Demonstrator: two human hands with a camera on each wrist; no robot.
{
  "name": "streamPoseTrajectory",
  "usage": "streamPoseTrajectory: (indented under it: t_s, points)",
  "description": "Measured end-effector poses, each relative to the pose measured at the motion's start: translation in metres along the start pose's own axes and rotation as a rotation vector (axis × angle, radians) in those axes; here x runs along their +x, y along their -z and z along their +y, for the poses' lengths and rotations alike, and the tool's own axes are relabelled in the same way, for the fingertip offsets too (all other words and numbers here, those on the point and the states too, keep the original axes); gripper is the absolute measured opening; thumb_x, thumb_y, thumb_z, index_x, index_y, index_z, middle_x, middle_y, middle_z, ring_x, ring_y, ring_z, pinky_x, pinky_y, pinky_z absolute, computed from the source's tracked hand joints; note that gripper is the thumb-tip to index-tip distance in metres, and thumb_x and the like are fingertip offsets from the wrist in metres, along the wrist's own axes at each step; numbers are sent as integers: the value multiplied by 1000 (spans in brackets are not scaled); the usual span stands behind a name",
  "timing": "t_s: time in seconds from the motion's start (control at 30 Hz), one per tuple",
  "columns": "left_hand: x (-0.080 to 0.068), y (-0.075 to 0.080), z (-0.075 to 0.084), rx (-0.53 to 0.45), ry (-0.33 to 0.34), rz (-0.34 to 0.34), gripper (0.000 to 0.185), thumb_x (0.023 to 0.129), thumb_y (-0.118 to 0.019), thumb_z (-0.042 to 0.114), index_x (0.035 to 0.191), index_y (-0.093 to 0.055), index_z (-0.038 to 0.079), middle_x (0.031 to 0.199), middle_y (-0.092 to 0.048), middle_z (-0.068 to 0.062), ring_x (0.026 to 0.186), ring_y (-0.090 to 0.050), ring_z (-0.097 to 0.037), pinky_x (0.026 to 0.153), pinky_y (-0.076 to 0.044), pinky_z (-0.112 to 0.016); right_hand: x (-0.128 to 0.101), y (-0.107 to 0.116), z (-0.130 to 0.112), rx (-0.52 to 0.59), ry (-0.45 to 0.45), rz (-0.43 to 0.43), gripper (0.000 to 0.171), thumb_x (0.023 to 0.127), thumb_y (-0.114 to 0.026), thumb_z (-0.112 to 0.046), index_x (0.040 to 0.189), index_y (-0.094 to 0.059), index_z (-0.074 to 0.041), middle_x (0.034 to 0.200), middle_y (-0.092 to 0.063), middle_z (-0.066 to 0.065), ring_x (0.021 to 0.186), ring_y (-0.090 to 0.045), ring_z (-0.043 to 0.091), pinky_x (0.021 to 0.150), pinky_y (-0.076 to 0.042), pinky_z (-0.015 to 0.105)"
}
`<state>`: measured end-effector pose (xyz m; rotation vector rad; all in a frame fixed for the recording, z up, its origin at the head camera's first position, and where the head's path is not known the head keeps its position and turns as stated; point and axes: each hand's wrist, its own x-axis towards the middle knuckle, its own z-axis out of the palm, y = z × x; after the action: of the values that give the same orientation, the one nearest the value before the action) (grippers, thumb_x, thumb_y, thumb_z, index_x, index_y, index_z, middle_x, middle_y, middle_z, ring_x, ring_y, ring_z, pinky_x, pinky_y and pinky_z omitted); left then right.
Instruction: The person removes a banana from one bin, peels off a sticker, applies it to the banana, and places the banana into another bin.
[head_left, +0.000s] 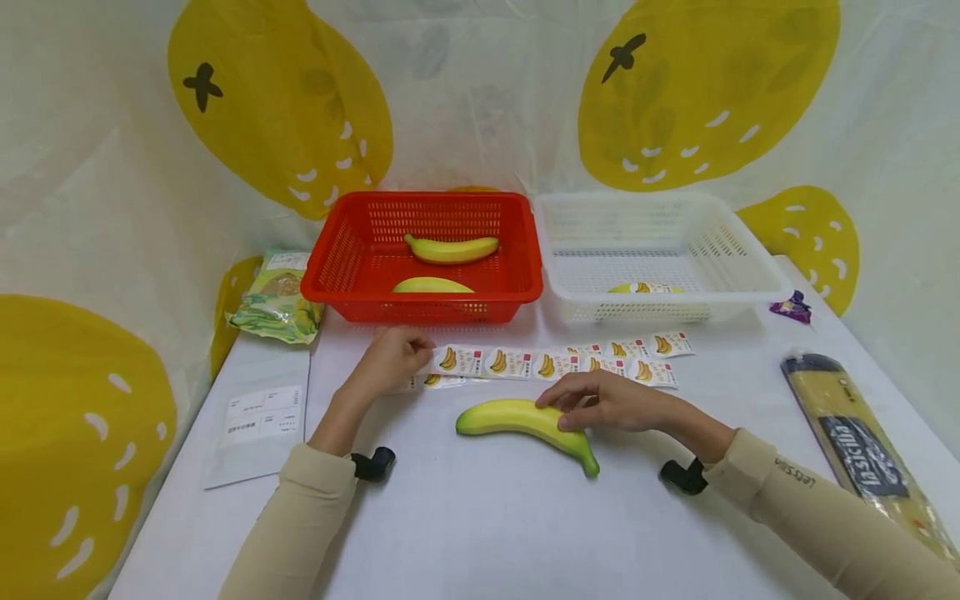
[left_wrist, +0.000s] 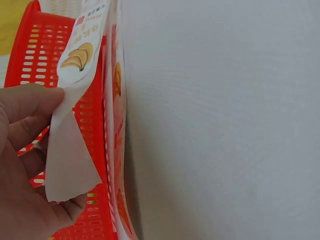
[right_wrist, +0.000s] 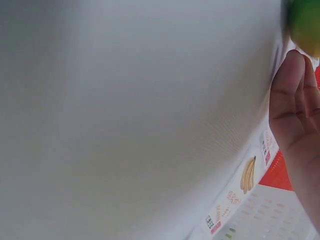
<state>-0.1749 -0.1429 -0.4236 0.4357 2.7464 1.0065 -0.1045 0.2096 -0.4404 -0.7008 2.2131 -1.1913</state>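
Observation:
My left hand (head_left: 393, 360) pinches the left end of a strip of banana stickers (head_left: 510, 363). In the left wrist view, bare backing paper (left_wrist: 70, 160) hangs from the fingertips below a printed banana sticker (left_wrist: 78, 61). A yellow banana (head_left: 501, 414) with green ends lies on the table in front of the strip. My right hand (head_left: 618, 402) holds it near its right half, thumb on the near side and fingers over the far side. The right wrist view shows only a green end of the banana (right_wrist: 306, 25) above the thumb.
Behind the strips, a red basket (head_left: 420, 297) holds two bananas; the white basket (head_left: 675, 297) beside it holds a banana with a sticker. At left are a green snack packet (head_left: 277, 300) and a grey pouch (head_left: 258, 429). A pasta bag (head_left: 862, 450) and small purple packet (head_left: 792, 308) lie right.

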Motion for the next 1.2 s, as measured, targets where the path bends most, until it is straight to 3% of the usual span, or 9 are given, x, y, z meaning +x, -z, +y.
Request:
streamPoseTrajectory:
  t_s: [0.1,0.23,0.4,0.53,0.73,0.9,1.2]
  points:
    - [-2,1,-2,-38,-36,17,16,97,-66,14,106,-76,6,98,-71,-9,91,-60,-23,82,-53,-35,2,6,-6,-13,-7,61,36,97,-70,-23,132,-68,-14,125,-70,8,102,-67,23,87,-55,27]
    - [-4,3,-1,-92,-56,26,16,97,-67,15,108,-75,6,101,-71,-10,95,-60,-25,87,-53,-37,14,18,-23,-74,28,225,35,100,-66,-22,132,-66,-6,118,-71,14,97,-66,23,83,-55,25]
    - [-6,5,4,-139,-96,26,17,97,-66,15,107,-73,3,98,-70,-12,92,-61,-24,81,-51,-32,44,28,-51,-121,71,369,29,101,-65,-22,127,-69,-11,115,-72,9,96,-64,21,83,-56,26]
    - [-7,4,10,-168,-103,8,18,97,-66,17,108,-73,5,99,-70,-11,92,-61,-24,80,-51,-29,73,22,-72,-155,107,370,22,98,-69,-22,118,-74,-14,102,-73,4,86,-60,21,73,-53,26]
    - [-8,3,16,-188,-95,-3,18,98,-65,18,110,-73,6,101,-69,-10,94,-61,-24,78,-53,-29,102,7,-87,-319,130,321,21,95,-73,-24,114,-77,-15,92,-71,-3,78,-56,15,67,-48,25]
    - [-9,3,18,-200,-104,-1,18,98,-65,17,110,-72,5,101,-69,-11,93,-61,-24,77,-53,-28,109,3,-90,-379,124,314,21,95,-72,-20,114,-76,-13,99,-73,-1,82,-57,16,70,-50,27]
    - [-11,4,15,-221,-90,-1,18,98,-66,18,110,-73,6,99,-70,-10,93,-61,-24,78,-53,-28,114,0,-88,-372,132,301,17,94,-73,-17,110,-78,-13,101,-73,-1,85,-57,17,73,-50,28]
